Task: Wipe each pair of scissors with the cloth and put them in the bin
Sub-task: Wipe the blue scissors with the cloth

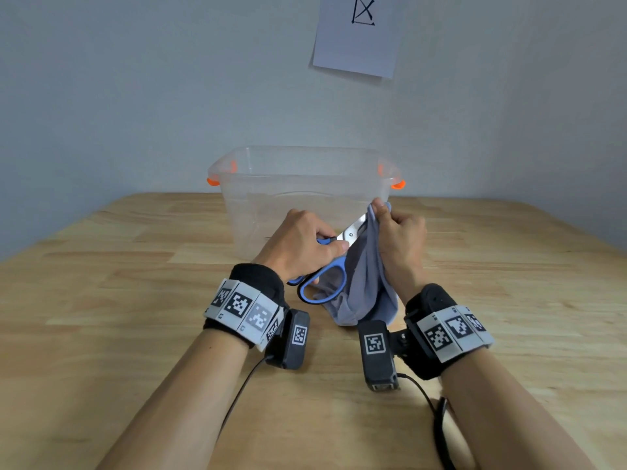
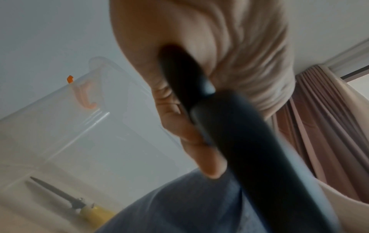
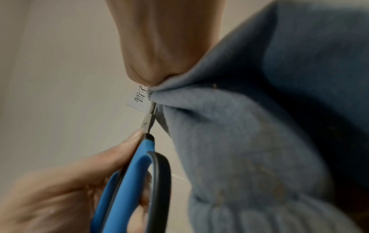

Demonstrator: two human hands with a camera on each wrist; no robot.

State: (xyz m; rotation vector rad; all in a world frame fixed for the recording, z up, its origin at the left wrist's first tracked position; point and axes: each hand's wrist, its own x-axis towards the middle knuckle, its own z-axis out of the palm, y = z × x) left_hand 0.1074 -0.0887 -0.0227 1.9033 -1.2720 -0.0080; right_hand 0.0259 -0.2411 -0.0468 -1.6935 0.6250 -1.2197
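Scissors (image 1: 327, 266) with blue handles sit in our left hand (image 1: 302, 245), whose fingers clamp the handles near the pivot so the blades point up and away, toward the bin (image 1: 305, 171). Our right hand (image 1: 402, 239) pinches the grey-blue cloth (image 1: 363, 286) around the blade tips, thumb and fingers pressed together through the fabric; the rest of the cloth hangs down to the table (image 1: 118, 283). Holding the handles steady lets us draw the cloth along the steel. Just beyond, the clear bin stands open, and the left wrist view shows yellow-handled scissors (image 2: 79, 206) lying inside it already.
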